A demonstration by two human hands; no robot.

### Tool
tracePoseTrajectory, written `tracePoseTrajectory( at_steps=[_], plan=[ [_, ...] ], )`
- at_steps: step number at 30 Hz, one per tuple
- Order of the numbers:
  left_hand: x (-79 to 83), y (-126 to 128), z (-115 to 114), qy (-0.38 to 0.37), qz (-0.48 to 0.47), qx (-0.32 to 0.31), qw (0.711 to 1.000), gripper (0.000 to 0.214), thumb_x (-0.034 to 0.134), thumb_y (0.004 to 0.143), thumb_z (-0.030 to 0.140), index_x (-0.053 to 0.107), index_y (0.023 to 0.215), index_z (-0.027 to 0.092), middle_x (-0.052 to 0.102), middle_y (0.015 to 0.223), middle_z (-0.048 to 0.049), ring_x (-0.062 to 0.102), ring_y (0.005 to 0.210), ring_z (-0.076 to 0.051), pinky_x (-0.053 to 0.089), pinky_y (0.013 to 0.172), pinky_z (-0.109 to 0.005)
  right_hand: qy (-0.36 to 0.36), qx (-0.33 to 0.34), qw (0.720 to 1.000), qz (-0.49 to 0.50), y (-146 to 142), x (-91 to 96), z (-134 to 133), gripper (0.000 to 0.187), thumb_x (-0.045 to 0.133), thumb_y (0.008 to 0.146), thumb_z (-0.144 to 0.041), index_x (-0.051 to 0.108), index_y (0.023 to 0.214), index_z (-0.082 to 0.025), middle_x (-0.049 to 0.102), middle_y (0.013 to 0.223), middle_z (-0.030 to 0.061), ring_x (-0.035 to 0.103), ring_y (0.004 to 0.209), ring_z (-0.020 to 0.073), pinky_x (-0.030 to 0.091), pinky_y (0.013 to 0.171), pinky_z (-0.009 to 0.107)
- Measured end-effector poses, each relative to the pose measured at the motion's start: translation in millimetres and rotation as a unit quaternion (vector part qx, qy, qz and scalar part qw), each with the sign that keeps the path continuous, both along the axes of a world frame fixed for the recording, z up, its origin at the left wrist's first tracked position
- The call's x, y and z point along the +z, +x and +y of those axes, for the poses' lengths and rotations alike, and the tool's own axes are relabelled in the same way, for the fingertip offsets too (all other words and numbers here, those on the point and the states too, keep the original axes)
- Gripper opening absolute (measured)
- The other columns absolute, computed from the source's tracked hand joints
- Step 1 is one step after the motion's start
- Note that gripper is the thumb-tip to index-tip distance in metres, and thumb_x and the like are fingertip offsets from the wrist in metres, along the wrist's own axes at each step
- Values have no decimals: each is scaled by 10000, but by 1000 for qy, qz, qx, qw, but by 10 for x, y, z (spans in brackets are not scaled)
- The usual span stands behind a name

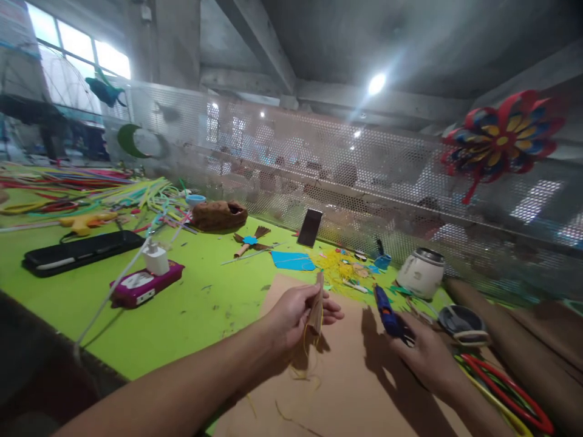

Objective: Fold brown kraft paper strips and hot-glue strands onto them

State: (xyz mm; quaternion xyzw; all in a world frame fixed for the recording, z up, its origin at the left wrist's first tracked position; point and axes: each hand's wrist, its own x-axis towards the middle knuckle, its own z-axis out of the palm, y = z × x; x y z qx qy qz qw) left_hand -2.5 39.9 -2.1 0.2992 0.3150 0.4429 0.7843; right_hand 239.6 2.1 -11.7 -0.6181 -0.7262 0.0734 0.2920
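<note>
My left hand (298, 315) is closed on a small brown cardboard piece (317, 311) held upright, with thin yellow strands (308, 355) hanging from it. My right hand (421, 352) grips a blue glue gun (387, 312), its nozzle pointing up and away. Both hands hover over a brown cardboard sheet (350, 388) that lies on the green table (191, 303). About a hand's width separates the two hands.
A white pot (421, 273) and a dark phone (310, 227) stand by the perforated screen (364, 176). A magenta power strip with a white charger (146, 282), a black tray (77, 252), coloured strips (91, 188), a blue paper (291, 261) and red and yellow cords (505, 388) lie around.
</note>
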Motion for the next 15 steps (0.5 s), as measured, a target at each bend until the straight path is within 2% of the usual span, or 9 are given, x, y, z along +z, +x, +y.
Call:
tracePoseTrajectory(
  at_steps=[3, 5, 8, 11, 13, 15],
  plan=[
    [-26, 10, 14, 9, 11, 2, 1000, 236, 391, 869, 247, 529, 745, 101, 641, 683, -127, 647, 647, -189, 468, 620, -281, -28, 35, 992, 116, 10, 72, -80, 302, 527, 764, -381, 612, 940, -152, 668, 905, 91, 592, 908, 256, 460, 783, 325],
    [-35, 12, 24, 8, 12, 3, 1000, 236, 389, 868, 249, 529, 750, 101, 638, 667, -116, 646, 637, -187, 457, 602, -270, -75, 52, 970, 225, 10, 98, -150, 370, 546, 778, -426, 610, 1017, -151, 669, 993, 105, 575, 1009, 263, 458, 836, 326],
    [-48, 12, 31, 15, 11, -3, 1000, 231, 397, 866, 267, 521, 762, 103, 635, 648, -103, 645, 629, -186, 442, 589, -260, -132, 57, 934, 328, -11, 104, -258, 439, 543, 791, -472, 620, 1067, -139, 677, 1000, 139, 610, 952, 280, 490, 793, 358],
    [-53, 15, 19, 20, 19, 0, 1000, 210, 405, 860, 269, 511, 773, 111, 636, 642, -95, 647, 637, -189, 429, 588, -256, -134, 69, 925, 348, -49, 94, -332, 448, 519, 800, -500, 671, 976, -117, 688, 931, 170, 632, 869, 290, 504, 755, 376],
    [-46, 17, 2, 15, 23, -4, 1000, 208, 400, 858, 269, 510, 773, 114, 642, 653, -99, 649, 645, -191, 424, 594, -258, -137, 80, 929, 335, -69, 94, -358, 449, 492, 814, -509, 691, 912, -119, 693, 881, 165, 637, 816, 271, 506, 749, 368],
    [-35, 17, -15, 11, 33, -20, 999, 225, 395, 857, 280, 515, 769, 112, 647, 659, -108, 648, 642, -190, 419, 597, -261, -153, 85, 939, 296, -83, 104, -373, 449, 476, 821, -515, 699, 876, -129, 693, 832, 146, 629, 702, 232, 517, 672, 335]
  ],
)
